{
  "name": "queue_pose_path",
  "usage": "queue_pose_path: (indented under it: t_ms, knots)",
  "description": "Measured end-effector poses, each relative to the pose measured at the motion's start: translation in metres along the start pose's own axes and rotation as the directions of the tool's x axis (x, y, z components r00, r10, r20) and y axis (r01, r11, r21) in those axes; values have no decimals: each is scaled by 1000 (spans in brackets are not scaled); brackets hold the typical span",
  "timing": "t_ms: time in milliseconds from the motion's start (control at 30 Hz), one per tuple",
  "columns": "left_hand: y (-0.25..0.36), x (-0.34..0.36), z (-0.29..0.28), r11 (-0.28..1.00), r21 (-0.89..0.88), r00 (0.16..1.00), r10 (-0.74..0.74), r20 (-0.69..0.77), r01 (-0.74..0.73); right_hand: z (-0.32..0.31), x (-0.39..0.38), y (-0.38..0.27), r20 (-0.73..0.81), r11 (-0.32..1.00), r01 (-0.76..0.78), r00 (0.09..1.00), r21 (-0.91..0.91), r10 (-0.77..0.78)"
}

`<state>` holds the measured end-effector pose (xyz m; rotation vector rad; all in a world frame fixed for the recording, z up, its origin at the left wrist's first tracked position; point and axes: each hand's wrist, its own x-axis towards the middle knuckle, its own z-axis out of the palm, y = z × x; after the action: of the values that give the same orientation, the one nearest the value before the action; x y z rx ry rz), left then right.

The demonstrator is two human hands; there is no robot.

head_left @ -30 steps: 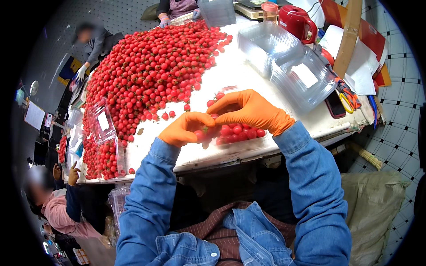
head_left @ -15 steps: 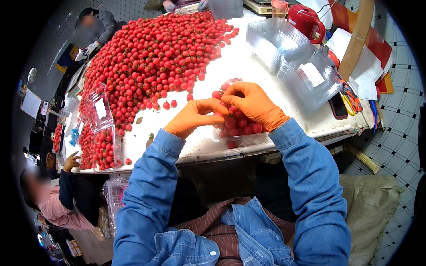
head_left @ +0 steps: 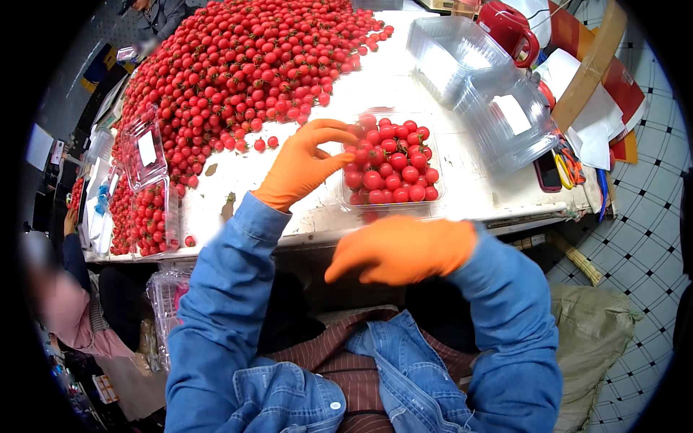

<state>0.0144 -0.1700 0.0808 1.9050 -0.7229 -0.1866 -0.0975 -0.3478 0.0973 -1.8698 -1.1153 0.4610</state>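
Note:
A clear plastic box full of red cherry tomatoes sits on the white table before me. My left hand, in an orange glove, is at the box's left side. Its thumb and forefinger curve apart beside the tomatoes there, and I see none gripped between them. My right hand, also orange-gloved, hangs over the table's front edge, nearer to me than the box. Motion smears its fingers, and whether anything is in them is hidden.
A large heap of cherry tomatoes covers the table's left and far side. Another filled clear box stands at the left. Nested empty clear boxes, a red jug, a phone and scissors lie right. A co-worker sits left.
My right hand has left the tomato box and come back toward me. The left hand stays by the box's left side, its thumb and forefinger apart. The view has shifted slightly.

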Motion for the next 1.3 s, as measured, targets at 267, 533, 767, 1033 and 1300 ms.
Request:
queue_pose_path:
  t_ms: [267, 533, 767, 1033, 1300]
  knots:
    - [14, -36, 32, 479, 591, 761, 413, 500, -649, 91, 23, 23, 240, 886, -57, 953, -461, 186]
    - [-4, -32, 55, 329, 682, 754, 362, 548, -653, 96, 25, 33, 218, 869, -98, 949, -486, 229]
    - [17, -23, 30, 785, 291, 807, 402, 433, -547, 102, 24, 43, 198, 824, -21, 967, -566, 161]
    - [-10, 22, 25, 889, 343, 950, 309, 43, -304, 69, 45, -4, 407, 903, -143, 856, -404, 318]
    - [-61, 16, -93, 973, 215, 827, 192, -529, -89, 85, 34, 29, 300, 860, 112, 953, -497, 49]
